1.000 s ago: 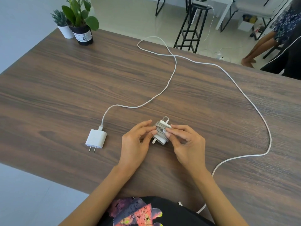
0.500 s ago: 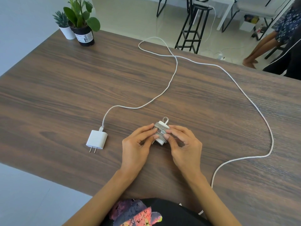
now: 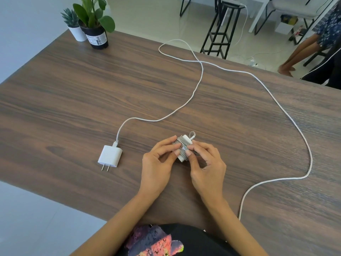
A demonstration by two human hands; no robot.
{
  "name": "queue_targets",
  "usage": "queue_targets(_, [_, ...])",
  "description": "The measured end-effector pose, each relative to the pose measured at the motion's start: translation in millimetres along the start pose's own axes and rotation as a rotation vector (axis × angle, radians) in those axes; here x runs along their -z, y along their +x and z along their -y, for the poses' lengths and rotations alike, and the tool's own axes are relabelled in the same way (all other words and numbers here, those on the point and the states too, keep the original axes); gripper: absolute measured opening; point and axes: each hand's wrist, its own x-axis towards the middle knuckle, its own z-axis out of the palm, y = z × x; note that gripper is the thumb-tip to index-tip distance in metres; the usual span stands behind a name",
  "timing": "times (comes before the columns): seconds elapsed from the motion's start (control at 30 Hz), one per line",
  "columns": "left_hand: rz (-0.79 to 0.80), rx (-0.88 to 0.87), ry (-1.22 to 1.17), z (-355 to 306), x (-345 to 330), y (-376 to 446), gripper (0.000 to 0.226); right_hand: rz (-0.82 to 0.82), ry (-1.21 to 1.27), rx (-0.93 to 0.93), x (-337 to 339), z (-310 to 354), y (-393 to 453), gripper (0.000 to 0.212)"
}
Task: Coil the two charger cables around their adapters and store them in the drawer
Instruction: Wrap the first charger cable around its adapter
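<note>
A white adapter with a grey cable coiled tightly around it (image 3: 183,146) sits between my hands just above the wooden table (image 3: 73,100). My left hand (image 3: 158,163) pinches its left side and my right hand (image 3: 206,163) pinches its right side, with both thumbs on the coil. A small cable loop sticks out at its far end. To the left a second white adapter (image 3: 110,156) lies flat, prongs toward me. Its long white cable (image 3: 201,74) runs uncoiled across the table in a big loop and drops over the near edge on the right. No drawer is in view.
Two potted plants (image 3: 92,21) stand at the far left corner of the table. Beyond the far edge are a black stool (image 3: 221,28), chairs and a seated person (image 3: 317,39) at the upper right. The table's near edge runs diagonally below my left arm.
My hands have shifted slightly on the coiled adapter, which has turned a little between my fingers. The second adapter and its loose cable lie as before.
</note>
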Motion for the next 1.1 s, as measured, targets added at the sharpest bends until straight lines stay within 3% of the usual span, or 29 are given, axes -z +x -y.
queue_targets(0.3, [0.061, 0.071, -0.046, 2.4, 3.6, 6.0, 0.017, -0.003, 0.015, 0.0, -1.2, -1.3, 1.2, 0.018])
queue_targets(0.7, [0.082, 0.003, -0.018, 5.6, 5.8, 9.9, 0.021, -0.027, 0.1, -0.067, -6.4, 3.3, 0.1, 0.018])
queue_targets(0.9, [0.103, 0.045, -0.123, 7.5, 6.8, 14.9, 0.016, -0.063, 0.102, -0.077, -8.4, 1.0, 2.4, 0.015])
queue_targets(1.1, [0.122, 0.007, -0.102, 5.7, 6.5, 13.6, 0.025, -0.057, 0.177, -0.122, -10.1, -1.2, 2.3, 0.025])
